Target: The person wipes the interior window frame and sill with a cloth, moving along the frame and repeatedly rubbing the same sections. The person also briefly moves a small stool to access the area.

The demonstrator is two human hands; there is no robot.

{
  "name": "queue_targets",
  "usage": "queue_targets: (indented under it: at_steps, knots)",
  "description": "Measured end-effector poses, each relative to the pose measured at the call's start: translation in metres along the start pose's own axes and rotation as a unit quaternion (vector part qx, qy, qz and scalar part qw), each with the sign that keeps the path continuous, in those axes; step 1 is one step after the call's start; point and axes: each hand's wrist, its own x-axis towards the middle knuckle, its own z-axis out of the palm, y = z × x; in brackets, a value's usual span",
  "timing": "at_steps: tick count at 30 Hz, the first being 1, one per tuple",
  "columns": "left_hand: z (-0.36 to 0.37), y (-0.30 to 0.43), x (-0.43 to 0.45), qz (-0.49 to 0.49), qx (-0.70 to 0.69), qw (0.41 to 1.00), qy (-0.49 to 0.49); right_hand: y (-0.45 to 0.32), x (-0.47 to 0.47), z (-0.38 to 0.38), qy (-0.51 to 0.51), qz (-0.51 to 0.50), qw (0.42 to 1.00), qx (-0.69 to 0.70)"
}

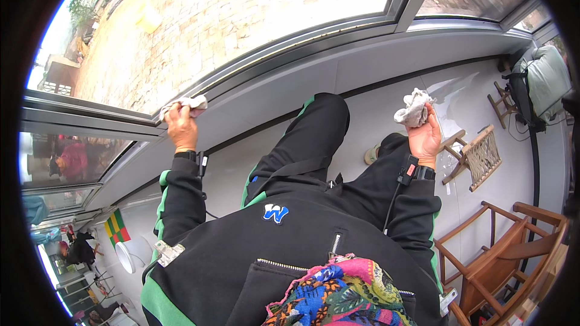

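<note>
My left hand (182, 130) presses a crumpled whitish cloth (195, 104) against the lower corner of a grey metal window frame (290, 52). The fingers are bent over the cloth, which rests on the sill side of the frame. Apart from the window, my right hand (425, 141) is turned palm up above the floor. Between its thumb and fingers it holds a second bunched, greyish-white cloth (413, 109). Brick paving (253, 4) shows beyond the window glass.
A pale wall (312, 79) runs below the window. On the tiled floor to the right stand a folding stool with a woven seat (485, 158) and a brown wooden chair (494, 253). Farther off lies a pale green cushion (546, 77). A white round-topped object (124, 257) is at the left.
</note>
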Motion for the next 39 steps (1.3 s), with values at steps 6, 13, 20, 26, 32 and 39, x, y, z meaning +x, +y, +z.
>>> queue_targets:
  at_steps: [6, 13, 20, 26, 32, 39]
  knots:
    - [-0.006, 0.111, 0.054, 0.06, -0.135, 0.986, 0.079, 0.0, 0.002, -0.003, 0.028, -0.008, 1.0, 0.006]
    - [-0.019, 0.284, 0.155, 0.233, -0.243, 0.926, 0.169, -0.001, -0.002, 0.0, 0.047, -0.003, 0.999, 0.022]
    - [-0.03, 0.465, 0.239, 0.306, -0.225, 0.907, 0.181, -0.006, -0.007, 0.006, 0.024, 0.006, 1.0, 0.011]
    - [-0.002, 0.503, 0.235, 0.375, -0.148, 0.902, 0.158, -0.006, -0.006, 0.003, 0.016, 0.007, 1.0, 0.005]
    - [-0.01, 0.406, 0.197, 0.41, -0.117, 0.895, 0.132, 0.006, 0.029, 0.003, 0.021, 0.05, 0.999, 0.001]
    - [-0.078, 0.175, 0.118, 0.312, -0.008, 0.942, 0.126, 0.04, 0.073, 0.02, -0.004, 0.116, 0.993, -0.01]
